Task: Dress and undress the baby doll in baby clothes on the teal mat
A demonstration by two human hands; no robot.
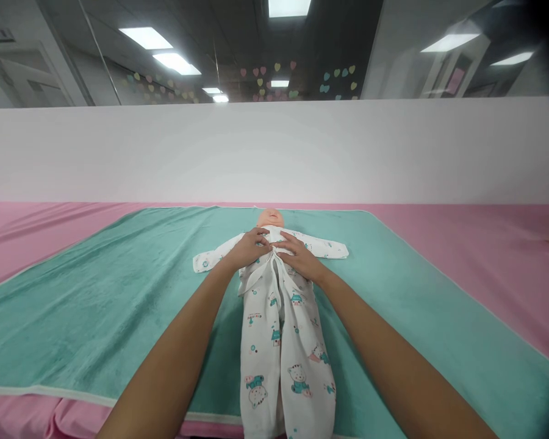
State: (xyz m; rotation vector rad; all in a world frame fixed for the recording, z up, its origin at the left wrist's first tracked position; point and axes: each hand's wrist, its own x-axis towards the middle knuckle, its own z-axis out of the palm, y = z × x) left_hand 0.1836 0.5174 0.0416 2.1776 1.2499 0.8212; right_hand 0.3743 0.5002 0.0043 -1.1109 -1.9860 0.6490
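The doll [271, 217] lies on its back on the green towel [141, 292], head close to the towel's far edge. Its outfit [297, 341] is white, printed with bears and small teal houses. The sleeves spread wide, flat on the towel; the legs lie straight, side by side, crossing the towel's near edge. Below the bunched chest cloth, a narrow gap shows.
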